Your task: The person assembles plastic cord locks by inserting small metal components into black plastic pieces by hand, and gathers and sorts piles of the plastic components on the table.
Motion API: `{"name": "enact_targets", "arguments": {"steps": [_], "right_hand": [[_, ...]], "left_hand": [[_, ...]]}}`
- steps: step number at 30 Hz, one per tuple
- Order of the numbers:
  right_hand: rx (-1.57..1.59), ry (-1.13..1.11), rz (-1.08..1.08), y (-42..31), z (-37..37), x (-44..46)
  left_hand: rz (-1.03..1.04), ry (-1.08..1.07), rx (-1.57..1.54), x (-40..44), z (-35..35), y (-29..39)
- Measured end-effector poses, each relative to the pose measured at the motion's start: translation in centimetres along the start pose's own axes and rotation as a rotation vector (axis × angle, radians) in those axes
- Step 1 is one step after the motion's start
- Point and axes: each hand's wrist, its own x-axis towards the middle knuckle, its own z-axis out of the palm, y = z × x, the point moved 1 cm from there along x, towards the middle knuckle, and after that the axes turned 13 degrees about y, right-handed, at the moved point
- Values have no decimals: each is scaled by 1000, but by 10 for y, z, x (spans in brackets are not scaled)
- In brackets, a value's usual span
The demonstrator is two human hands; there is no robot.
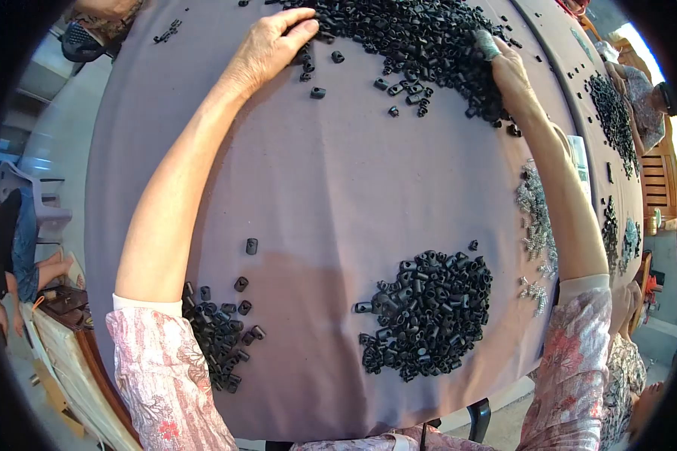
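Observation:
A large pile of small black plastic pieces, short and hollow with holes in them, spreads over the far part of the cloth. At its left edge is my left hand, with thumb and forefinger stretched out and a little apart against the pieces. On the pile's right side rests my right hand. A grey wrap covers one of its digits, and the other fingers are hidden. Several loose black pieces lie between the hands, in front of the pile.
Nearer me are a rounded heap of black pieces and a smaller heap by my left sleeve. Small metal springs lie beside my right forearm. Another person sits at the right by more black pieces. A chair stands left.

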Motion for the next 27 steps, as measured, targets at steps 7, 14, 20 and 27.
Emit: {"name": "enact_targets", "arguments": {"steps": [7,14,20,27], "right_hand": [[-129,-102,-131,-40,25,-62],[136,-334,1,-73,36,-119],[159,-251,-117,-74,24,-132],[-41,-326,-280,-118,-6,-184]], "left_hand": [[24,3,-144,-38,-1,36],[-11,22,-252,-71,-11,65],[72,90,-226,-74,-8,62],[58,85,-174,-75,-8,64]]}}
